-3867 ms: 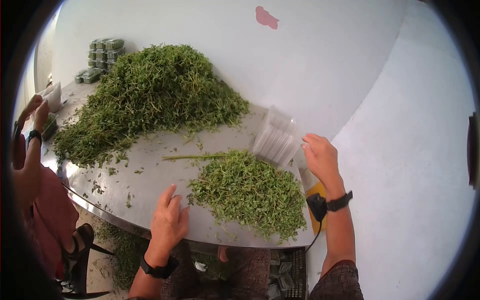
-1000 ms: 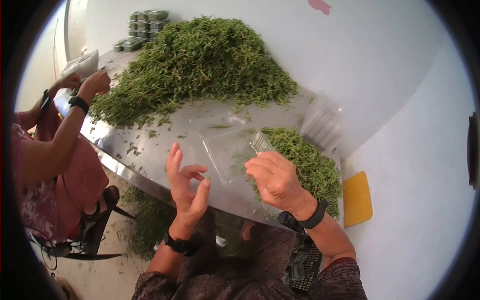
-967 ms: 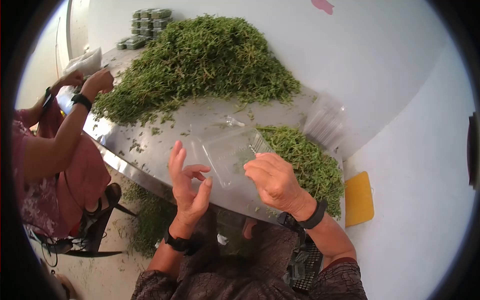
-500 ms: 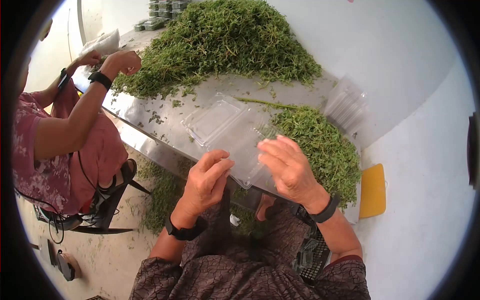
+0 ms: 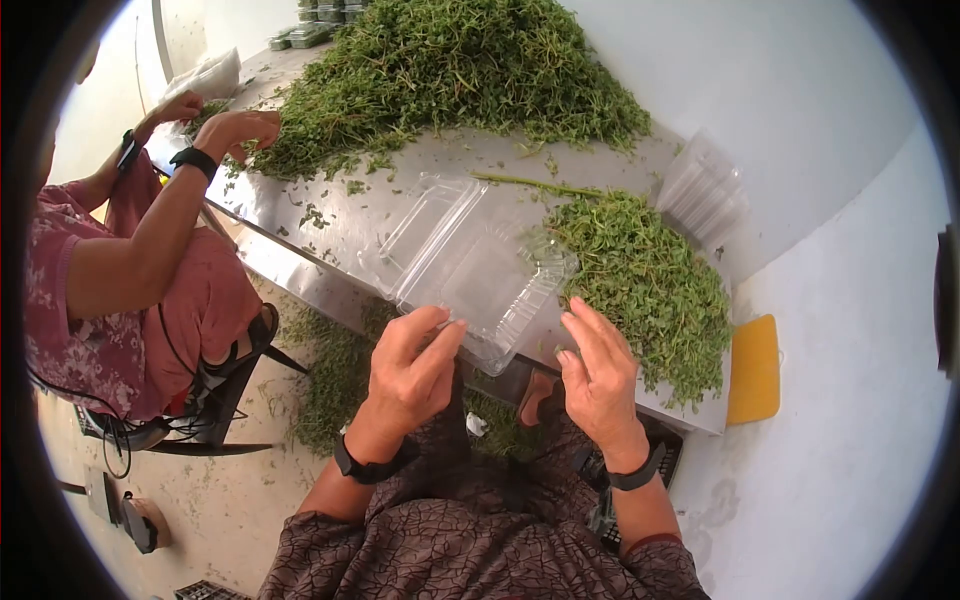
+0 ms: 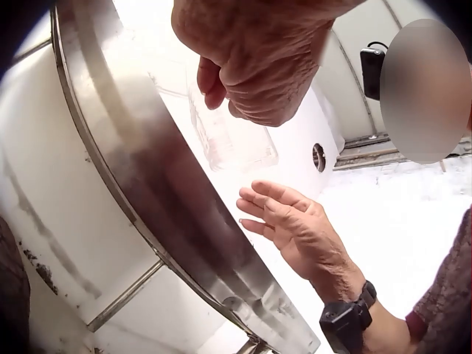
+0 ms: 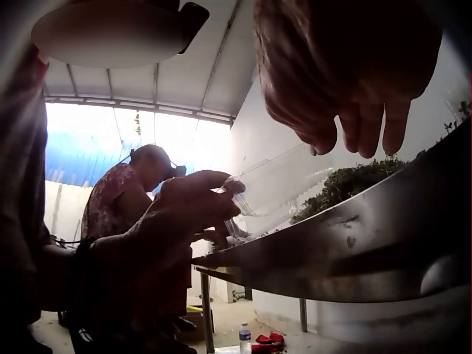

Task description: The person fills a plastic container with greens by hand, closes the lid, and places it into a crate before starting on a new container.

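Note:
An unfolded clear plastic clamshell container [image 5: 520, 310] lies at the table's near edge, its lid flap [image 5: 415, 230] to the left. My left hand [image 5: 410, 375] pinches its near left edge between thumb and fingers; the right wrist view also shows that left hand [image 7: 177, 214] at the plastic. Just right of the container, my right hand [image 5: 605, 385] is raised, fingers extended and nothing in them. Beyond those fingertips sits a small pile of green leafy sprigs [image 5: 650, 295], with one long stalk [image 5: 535, 184] at its far left.
A big heap of greens [image 5: 470, 85] covers the back of the metal table [image 5: 325, 250]. Nested clear containers [image 5: 703, 190] stand by the wall, and a yellow board [image 5: 753, 370] leans at right. Another person [image 5: 150, 300] sits at left. Filled boxes [image 5: 325, 12] are stacked behind.
The clamshell, held up between the hands a second ago, now lies unfolded on the table. My right hand has let go of its right side and drawn back, fingers straightened.

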Motion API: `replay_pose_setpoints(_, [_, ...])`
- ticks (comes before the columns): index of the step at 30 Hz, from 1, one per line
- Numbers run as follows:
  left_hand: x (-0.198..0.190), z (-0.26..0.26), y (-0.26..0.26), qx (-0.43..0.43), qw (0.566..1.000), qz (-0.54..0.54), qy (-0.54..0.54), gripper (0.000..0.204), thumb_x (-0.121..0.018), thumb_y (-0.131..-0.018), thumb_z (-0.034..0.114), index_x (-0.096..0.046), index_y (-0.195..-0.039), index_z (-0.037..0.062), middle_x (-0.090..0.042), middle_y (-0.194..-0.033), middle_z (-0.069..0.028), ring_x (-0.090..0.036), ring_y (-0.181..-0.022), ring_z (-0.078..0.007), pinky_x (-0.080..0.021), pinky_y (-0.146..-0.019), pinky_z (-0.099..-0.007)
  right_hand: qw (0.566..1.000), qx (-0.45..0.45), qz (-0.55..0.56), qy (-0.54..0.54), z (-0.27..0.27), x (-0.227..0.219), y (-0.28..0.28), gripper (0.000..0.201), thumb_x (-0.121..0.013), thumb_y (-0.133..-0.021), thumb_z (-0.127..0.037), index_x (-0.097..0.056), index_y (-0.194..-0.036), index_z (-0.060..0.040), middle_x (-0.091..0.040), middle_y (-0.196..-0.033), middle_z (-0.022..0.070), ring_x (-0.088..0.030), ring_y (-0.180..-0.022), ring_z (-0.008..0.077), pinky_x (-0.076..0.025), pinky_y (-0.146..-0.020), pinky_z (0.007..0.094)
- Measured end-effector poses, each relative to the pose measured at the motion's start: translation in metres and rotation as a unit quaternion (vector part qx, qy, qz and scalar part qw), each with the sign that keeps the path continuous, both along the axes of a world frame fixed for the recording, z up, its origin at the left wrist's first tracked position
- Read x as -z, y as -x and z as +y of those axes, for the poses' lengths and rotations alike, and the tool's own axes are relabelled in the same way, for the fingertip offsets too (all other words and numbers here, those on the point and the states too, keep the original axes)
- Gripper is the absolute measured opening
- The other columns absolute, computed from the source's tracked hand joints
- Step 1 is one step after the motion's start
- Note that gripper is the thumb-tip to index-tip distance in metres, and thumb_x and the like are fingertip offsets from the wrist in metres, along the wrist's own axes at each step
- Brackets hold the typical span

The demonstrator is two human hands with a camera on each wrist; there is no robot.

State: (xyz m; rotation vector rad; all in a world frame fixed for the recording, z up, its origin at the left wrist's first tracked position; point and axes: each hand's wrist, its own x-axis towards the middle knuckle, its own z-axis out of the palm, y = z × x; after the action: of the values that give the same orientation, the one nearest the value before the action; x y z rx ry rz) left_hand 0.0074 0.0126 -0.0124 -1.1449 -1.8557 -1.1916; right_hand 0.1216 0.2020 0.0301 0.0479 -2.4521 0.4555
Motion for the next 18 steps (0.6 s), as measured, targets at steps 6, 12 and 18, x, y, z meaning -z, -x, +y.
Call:
replay_pose_setpoints(6, [-0.003, -0.004, -0.004, -0.021, 0.999, 0.014, 0.026, 0.036, -0.063, -0.064, -0.012, -0.062, -0.099, -0.0004, -0.054, -0.103, -0.0165, -0.060, -0.083, -0.0276, -0.051, -0.069, -0.0331, 0.998, 0.014, 0.008, 0.061, 0.005, 0.021, -0.007, 0.038, -0.063, -0.072, 0.006, -0.058, -0.109, 0.0029, -0.057, -0.117, 0.0184, -0.055, -0.107, 0.0336, -0.046, -0.090, 0.0416])
replay_pose_setpoints(12, [-0.001, 0.003, -0.002, -0.013, 0.997, -0.067, 0.036, 0.041, -0.064, -0.067, -0.009, -0.059, -0.107, -0.0005, -0.051, -0.114, -0.0189, -0.060, -0.087, -0.0299, -0.052, -0.071, -0.0352, 0.999, 0.027, 0.031, 0.025, 0.008, 0.032, -0.007, 0.028, -0.062, -0.074, 0.003, -0.061, -0.102, 0.0034, -0.059, -0.115, 0.0158, -0.057, -0.105, 0.0313, -0.046, -0.088, 0.0413])
replay_pose_setpoints(18, [-0.010, 0.015, 0.009, -0.064, 0.993, -0.080, 0.061, 0.054, -0.065, -0.069, -0.008, -0.053, -0.121, 0.0020, -0.044, -0.128, -0.0205, -0.058, -0.095, -0.0294, -0.051, -0.077, -0.0341, 0.999, 0.018, 0.028, 0.025, 0.007, 0.032, -0.007, 0.025, -0.063, -0.073, 0.003, -0.062, -0.098, 0.0027, -0.060, -0.112, 0.0131, -0.056, -0.106, 0.0287, -0.045, -0.089, 0.0395])
